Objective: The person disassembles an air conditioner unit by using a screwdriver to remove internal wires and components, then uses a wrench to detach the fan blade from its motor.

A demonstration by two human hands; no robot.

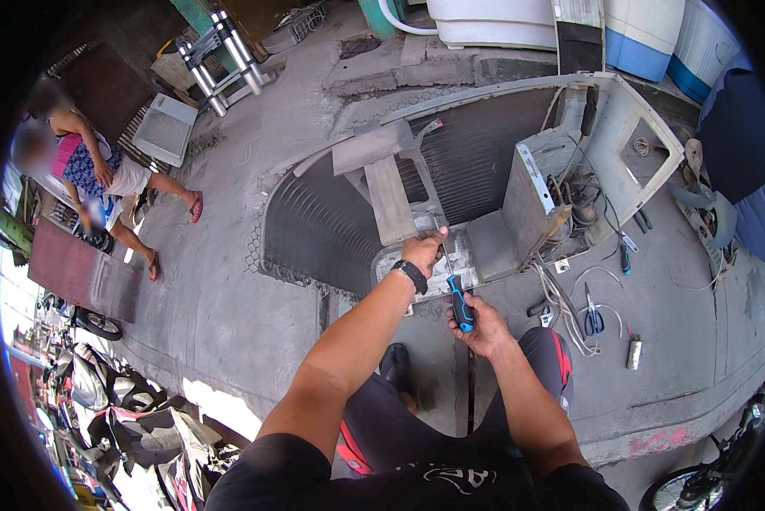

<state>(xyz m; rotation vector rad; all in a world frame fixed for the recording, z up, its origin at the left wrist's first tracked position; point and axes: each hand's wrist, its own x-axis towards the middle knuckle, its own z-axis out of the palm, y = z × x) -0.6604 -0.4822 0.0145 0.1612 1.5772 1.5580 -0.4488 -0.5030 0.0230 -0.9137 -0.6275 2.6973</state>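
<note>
In my right hand (487, 328) is a screwdriver (461, 305) with a blue and black handle, its shaft pointing up and away from me. My left hand (422, 254), with a dark band on the wrist, is closed by the shaft's far end, at the lower end of a dusty metal bracket (388, 200); what its fingers pinch is hidden. The bracket stands inside an opened air-conditioner outdoor unit (382, 126), with curved dark coil fins (314, 217) around it. At the unit's right side is a metal partition (519, 200) with tangled wiring (580, 204).
Right of me lie scissors (593, 317), pliers (546, 313), a grey cable (561, 307), a small cylinder (634, 353) and another blue-handled tool (627, 260). A folded ladder (221, 64) stands far left. A person (101, 170) walks at the left. Parked motorcycles (118, 400) fill the lower left.
</note>
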